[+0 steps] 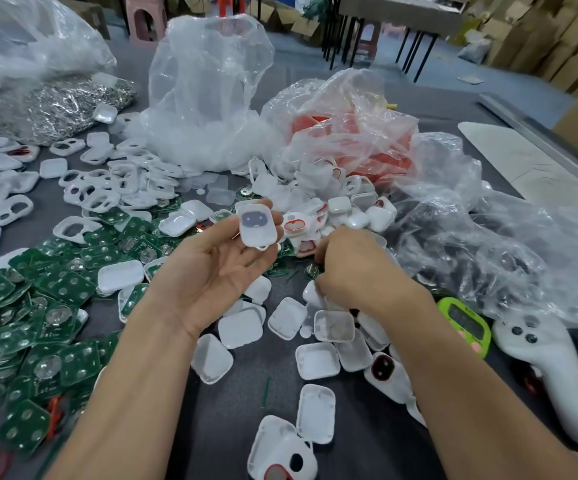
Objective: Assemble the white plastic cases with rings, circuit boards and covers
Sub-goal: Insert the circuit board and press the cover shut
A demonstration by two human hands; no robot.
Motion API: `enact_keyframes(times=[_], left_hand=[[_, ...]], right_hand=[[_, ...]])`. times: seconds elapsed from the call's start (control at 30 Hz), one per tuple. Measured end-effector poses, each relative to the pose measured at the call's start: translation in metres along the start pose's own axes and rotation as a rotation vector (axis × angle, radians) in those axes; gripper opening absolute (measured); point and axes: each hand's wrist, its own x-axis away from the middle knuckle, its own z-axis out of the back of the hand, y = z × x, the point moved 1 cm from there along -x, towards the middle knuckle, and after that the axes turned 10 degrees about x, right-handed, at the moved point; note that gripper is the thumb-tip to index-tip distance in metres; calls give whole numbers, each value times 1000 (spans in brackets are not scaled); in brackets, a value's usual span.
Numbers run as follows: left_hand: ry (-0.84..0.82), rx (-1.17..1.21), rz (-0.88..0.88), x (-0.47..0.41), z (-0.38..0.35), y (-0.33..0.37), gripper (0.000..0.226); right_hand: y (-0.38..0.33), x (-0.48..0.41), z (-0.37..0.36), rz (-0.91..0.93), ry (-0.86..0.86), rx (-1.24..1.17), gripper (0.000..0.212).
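Left hand point(218, 268): I saw it palm up, pinching a case point(259, 225) mid-scene above loose cases point(336, 325).
Right hand point(353, 268): knuckles up among them; I couldn't tell its grip.
Far-left bag point(20, 46): held rings point(55, 105).
Far-centre bag point(207, 81): held white parts point(204, 140).
Far-right bag point(346, 98): held red parts point(315, 124).

Cardboard boxes point(564, 36) stacked right; black-legged table point(395, 6) behind; pink stool point(143, 17)

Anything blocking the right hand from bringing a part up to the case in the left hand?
Nothing visible does. The white case is pinched by the left hand; only open air separates it from the right hand, down among loose parts.
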Motion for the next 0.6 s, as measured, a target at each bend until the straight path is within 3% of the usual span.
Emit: enact_keyframes(times=[0.2, 0.3, 0.47, 0.6], left_hand=[[-24, -9, 44, -1, 1, -4, 33], [-17, -42, 50, -3, 0, -7, 33], [-25, -145, 90, -6, -2, -15, 34], [-77, -234, 156, -7, -5, -27, 39]], right_hand=[[13, 7, -2, -17, 180, -198, 25], [24, 17, -8, 3, 283, -513, 25], [41, 27, -1, -1, 223, -1243, 31], [48, 30, 6, 57, 137, -1388, 33]])
